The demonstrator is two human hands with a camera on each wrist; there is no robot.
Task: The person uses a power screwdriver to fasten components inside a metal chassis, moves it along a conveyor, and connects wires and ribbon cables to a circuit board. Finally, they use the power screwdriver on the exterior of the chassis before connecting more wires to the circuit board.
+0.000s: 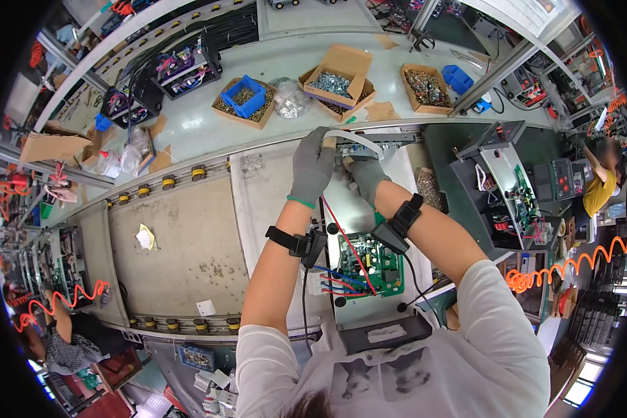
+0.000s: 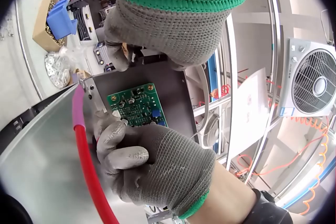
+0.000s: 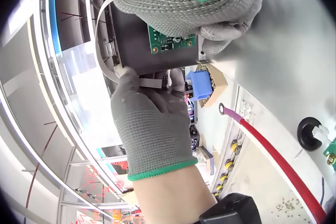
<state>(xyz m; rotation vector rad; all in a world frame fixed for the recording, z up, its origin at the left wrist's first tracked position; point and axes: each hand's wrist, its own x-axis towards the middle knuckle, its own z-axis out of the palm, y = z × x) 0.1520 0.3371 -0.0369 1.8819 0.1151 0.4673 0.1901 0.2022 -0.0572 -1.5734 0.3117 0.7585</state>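
Both hands wear grey gloves with green cuffs and work at the far end of a metal case [image 1: 355,221]. My left hand [image 1: 313,164] grips the edge of a dark panel [image 3: 131,45], its fingers curled over it. A pale flat strip [image 1: 359,139] arches from the left hand toward the right. A green circuit board [image 2: 137,106] is fixed on the panel's face. My right hand [image 1: 366,177] has curled fingers [image 2: 126,155] right beside that board; I cannot tell what they hold. A red cable [image 2: 89,166] with a purple sleeve and ring end rises loose nearby.
A larger green board [image 1: 376,261] with blue and red wires sits in the case. Beyond are cardboard boxes of screws [image 1: 425,87] and a blue bin [image 1: 244,97]. A roller conveyor [image 1: 181,179] runs left. Another opened unit [image 1: 494,184] stands at right. An orange coiled hose [image 1: 571,265] hangs there.
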